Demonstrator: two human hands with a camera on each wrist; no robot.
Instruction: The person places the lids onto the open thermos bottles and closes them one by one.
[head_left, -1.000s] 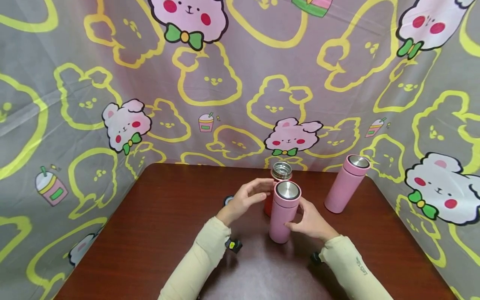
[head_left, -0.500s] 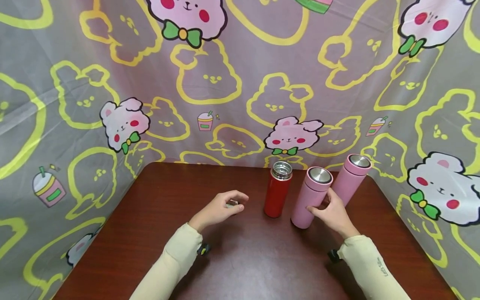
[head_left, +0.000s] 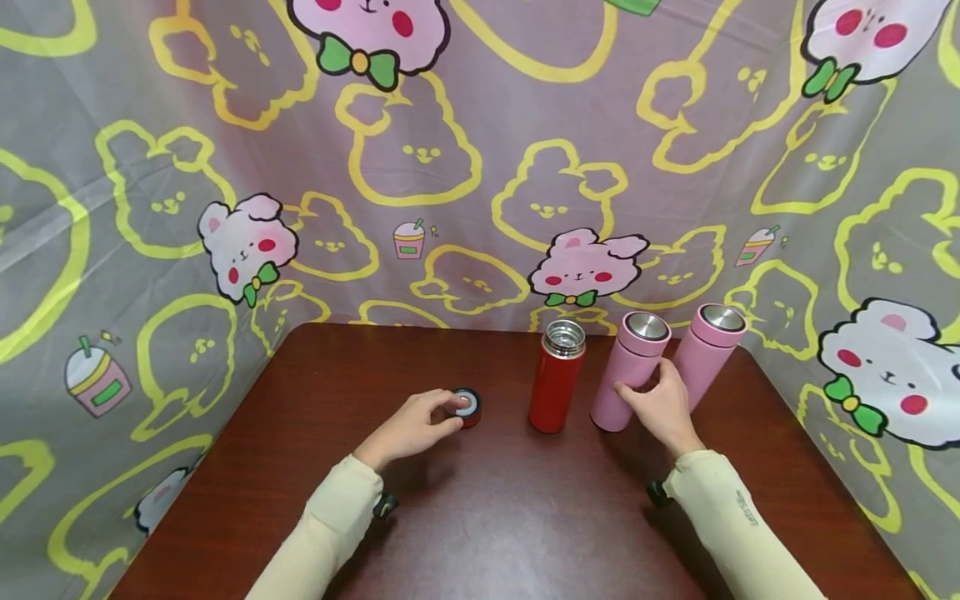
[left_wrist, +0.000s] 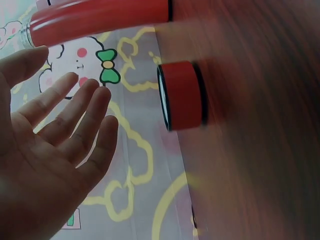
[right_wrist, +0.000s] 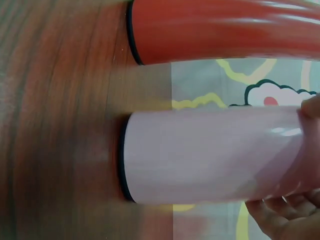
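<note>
My right hand [head_left: 663, 410] grips a pink thermos [head_left: 628, 371] with a steel-topped lid, thumb on its near side and fingers behind. In the right wrist view the black base of this thermos is at the tabletop. Left of it stands a red thermos [head_left: 557, 387] without its lid, its steel mouth uncovered. My left hand [head_left: 408, 429] reaches toward a red screw lid [left_wrist: 182, 95] that rests on the table with its pale inside facing up. Its fingers are spread and relaxed, apart from the lid in the left wrist view.
Another pink thermos [head_left: 705, 354] stands at the back right, partly behind the held one and my right hand. The dark brown table [head_left: 337, 375] meets a cartoon-printed cloth [head_left: 465, 125] at the back and sides.
The right hand has carried the pink thermos from in front of the red thermos rightward and back, beside the other pink one. The left hand has moved left, away from the bottles, toward the lid.
</note>
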